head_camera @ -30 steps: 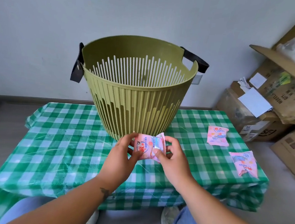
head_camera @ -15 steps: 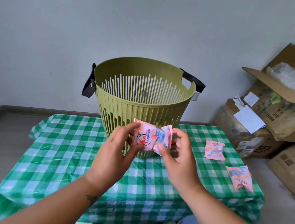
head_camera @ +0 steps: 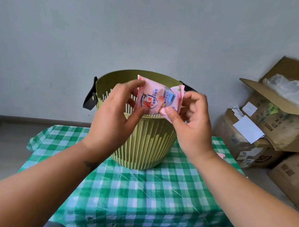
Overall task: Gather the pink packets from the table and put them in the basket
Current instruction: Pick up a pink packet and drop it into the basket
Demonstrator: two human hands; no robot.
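Packets (head_camera: pixel 158 100) of glossy pink plastic sit bunched together between both hands, raised in front of the upper part of the green basket (head_camera: pixel 146 142), level with its rim. The front packet faces the camera and shows a round blue-and-white emblem with red characters and blue lettering beside it; a second packet behind and to its right shows a blue panel and a crimped pink edge that sticks up. How many packets are in the bunch cannot be told. The left hand (head_camera: pixel 112 117) pinches the bunch's left side, thumb on the front near the bottom and fingers curled over the top. The right hand (head_camera: pixel 193 124) grips the right side, thumb pressed on the lower corner and fingers folded behind. The basket is olive green with vertical slats and dark strap handles at its sides, and it stands on the table (head_camera: pixel 137 199), covered in a green-and-white checked cloth. A sliver of another pink packet (head_camera: pixel 220 155) shows on the cloth just past the right wrist. Cardboard boxes (head_camera: pixel 270 131) are stacked on the floor to the right
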